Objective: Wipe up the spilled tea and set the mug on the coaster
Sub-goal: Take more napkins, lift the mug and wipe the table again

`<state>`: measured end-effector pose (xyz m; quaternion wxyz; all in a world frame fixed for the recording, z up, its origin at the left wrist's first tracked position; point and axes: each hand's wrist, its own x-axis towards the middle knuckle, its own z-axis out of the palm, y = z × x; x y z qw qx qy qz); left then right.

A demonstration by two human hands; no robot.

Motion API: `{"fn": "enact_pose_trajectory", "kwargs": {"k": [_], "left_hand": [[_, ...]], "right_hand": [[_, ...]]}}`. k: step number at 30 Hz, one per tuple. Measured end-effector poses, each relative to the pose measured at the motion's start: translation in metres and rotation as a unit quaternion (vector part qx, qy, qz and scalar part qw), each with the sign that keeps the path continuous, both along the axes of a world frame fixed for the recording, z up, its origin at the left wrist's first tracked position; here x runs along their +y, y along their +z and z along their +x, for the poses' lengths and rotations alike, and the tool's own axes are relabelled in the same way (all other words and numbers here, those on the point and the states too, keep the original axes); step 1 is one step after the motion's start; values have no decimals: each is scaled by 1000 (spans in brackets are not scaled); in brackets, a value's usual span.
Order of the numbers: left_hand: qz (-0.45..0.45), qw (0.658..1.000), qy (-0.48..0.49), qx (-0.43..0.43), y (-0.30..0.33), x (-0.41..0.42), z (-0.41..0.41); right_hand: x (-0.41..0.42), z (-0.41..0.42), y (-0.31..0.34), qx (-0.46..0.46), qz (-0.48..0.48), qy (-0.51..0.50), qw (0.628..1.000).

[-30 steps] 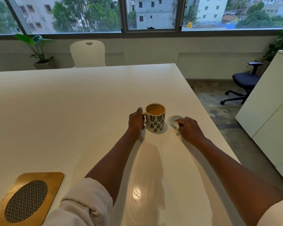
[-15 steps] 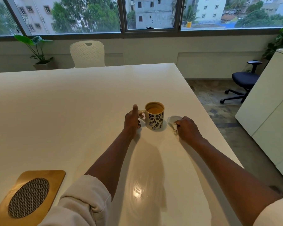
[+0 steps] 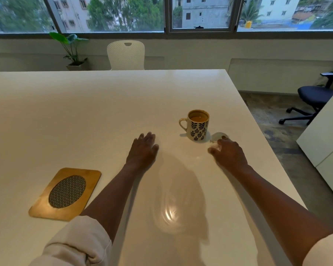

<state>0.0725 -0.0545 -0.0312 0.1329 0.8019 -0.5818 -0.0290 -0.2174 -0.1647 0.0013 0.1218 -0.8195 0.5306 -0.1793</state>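
1. Mug [image 3: 198, 124] stands upright on the table [image 3: 85, 112], well apart from the coaster [image 3: 65, 193]; it holds tea, so it looks heavy and apt to slosh.
2. Its glazed wall is likely slippery and breakable; the handle faces left, the best hold.
3. Left hand [image 3: 142, 150] is spread flat, touching nothing.
4. Right hand [image 3: 229, 153] hides most of a pale wad just beside the mug; whether it pinches it, I cannot tell.

- Right hand [image 3: 230, 153] motion-blurred; covers near part of wet patch [image 3: 218, 136], grip unclear.
- Left hand [image 3: 142, 150] blurred too.
- Office chair [image 3: 315, 96] cut by cabinet [image 3: 327, 131].
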Motion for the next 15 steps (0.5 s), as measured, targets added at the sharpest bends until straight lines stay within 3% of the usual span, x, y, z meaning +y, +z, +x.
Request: {"fn": "enact_pose_trajectory", "kwargs": {"k": [3, 9, 15], "left_hand": [[37, 999, 15, 7, -3, 17, -3], [24, 999, 33, 1, -2, 49, -14], [23, 997, 32, 60, -1, 66, -14]], "right_hand": [[17, 2, -3, 1, -19, 9, 1000], [68, 11, -1, 24, -57, 93, 994], [149, 35, 4, 177, -92, 305, 931]]}}
